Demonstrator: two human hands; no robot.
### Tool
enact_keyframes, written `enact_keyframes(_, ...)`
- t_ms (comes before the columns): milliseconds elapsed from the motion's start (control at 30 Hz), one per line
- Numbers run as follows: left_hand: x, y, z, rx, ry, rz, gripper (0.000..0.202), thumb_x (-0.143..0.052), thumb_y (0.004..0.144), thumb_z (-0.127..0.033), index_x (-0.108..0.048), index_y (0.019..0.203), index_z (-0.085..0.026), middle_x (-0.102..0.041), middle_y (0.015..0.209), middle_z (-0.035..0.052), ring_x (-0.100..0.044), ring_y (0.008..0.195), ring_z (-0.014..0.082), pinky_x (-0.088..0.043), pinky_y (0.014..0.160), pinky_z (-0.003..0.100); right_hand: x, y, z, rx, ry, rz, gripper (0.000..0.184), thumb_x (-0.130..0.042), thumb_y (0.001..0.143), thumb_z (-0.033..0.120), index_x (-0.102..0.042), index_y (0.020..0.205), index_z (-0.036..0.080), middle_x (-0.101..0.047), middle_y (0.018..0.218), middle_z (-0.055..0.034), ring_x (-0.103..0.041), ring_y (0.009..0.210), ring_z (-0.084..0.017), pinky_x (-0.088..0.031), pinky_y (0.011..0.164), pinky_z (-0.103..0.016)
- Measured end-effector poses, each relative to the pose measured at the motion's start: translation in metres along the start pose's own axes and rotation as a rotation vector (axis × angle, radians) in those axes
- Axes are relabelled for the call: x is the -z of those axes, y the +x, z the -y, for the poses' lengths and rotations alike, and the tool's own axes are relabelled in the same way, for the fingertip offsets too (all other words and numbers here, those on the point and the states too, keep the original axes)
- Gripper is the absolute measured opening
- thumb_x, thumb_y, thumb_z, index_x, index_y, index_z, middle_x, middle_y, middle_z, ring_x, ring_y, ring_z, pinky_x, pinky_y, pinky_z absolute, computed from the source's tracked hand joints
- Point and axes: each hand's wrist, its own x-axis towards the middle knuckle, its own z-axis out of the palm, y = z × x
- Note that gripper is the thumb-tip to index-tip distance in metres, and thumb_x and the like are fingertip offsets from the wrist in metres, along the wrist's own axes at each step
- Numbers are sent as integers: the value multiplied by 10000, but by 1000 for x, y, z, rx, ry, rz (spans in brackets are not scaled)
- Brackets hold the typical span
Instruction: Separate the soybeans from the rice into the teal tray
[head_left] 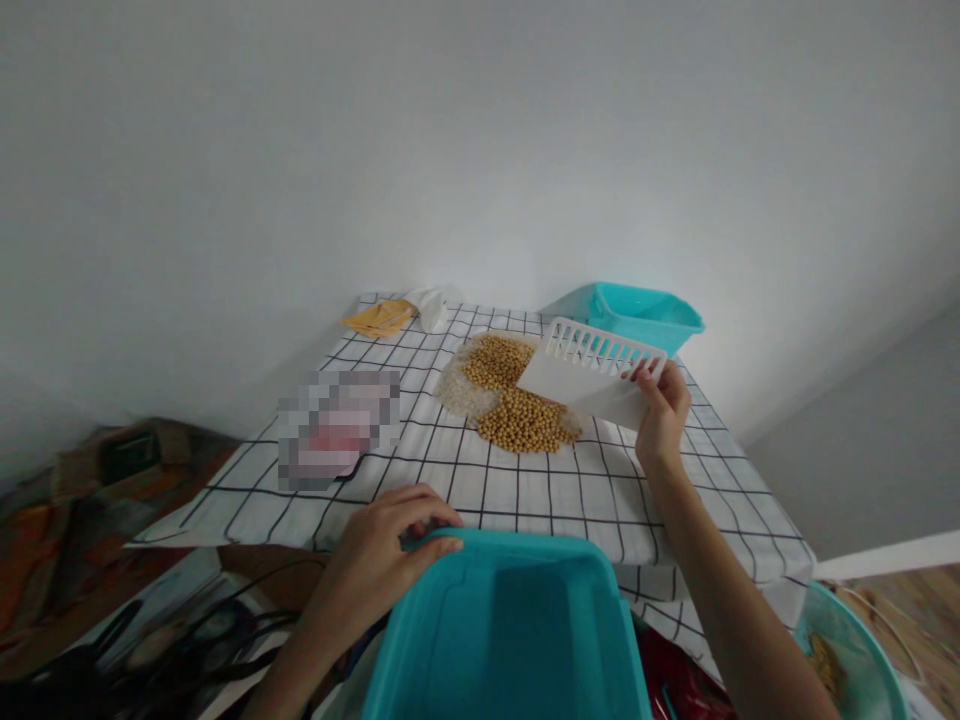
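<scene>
"Where's that camera looking from?"

"Up on the person's head, facing forward and down across the bench (450, 488) towards the pale wall (480, 150)."

"Close in?"

"Close enough that the bottom edge cuts off the turquoise tub (517, 541), yet wide enough for both sides of the bench."
</scene>
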Motion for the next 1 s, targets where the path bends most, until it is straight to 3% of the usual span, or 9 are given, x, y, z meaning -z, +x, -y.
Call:
enact_keyframes(167,0,-1,0,-4,-1,2,79,-683,774,-178,-759,793,-191,-719,826,18,-635,763,195,-470,693,301,9,3,-15,20,-67,-184,122,-599,814,323,-545,827,214,-582,818,24,-536,752,-137,-397,732,-268)
enact_keyframes(267,0,-1,1,-8,-4,-4,77,-684,772,-182,-758,794,-187,-713,818,19,-632,755,195,-467,686,299,14,3,-23,8,-109,-227,122,-570,830,325,-542,887,222,-587,823,22,-540,752,-144,-400,724,-273)
enact_keyframes(500,0,-2,0,-7,-14,-5,82,-672,770,-176,-752,785,-189,-710,817,17,-628,755,192,-465,679,292,7,2,-26,25,-182,-158,232,-602,831,392,-588,994,228,-632,899,-9,-583,812,-175,-430,754,-304)
enact_keyframes(1000,-1,0,3,-21,-6,-10,73,-679,774,-184,-749,790,-195,-719,832,22,-644,772,195,-476,696,294,1,-1,-18,-41,-57,-16,229,-632,816,398,-605,956,219,-668,844,-11,-609,751,-169,-440,723,-294)
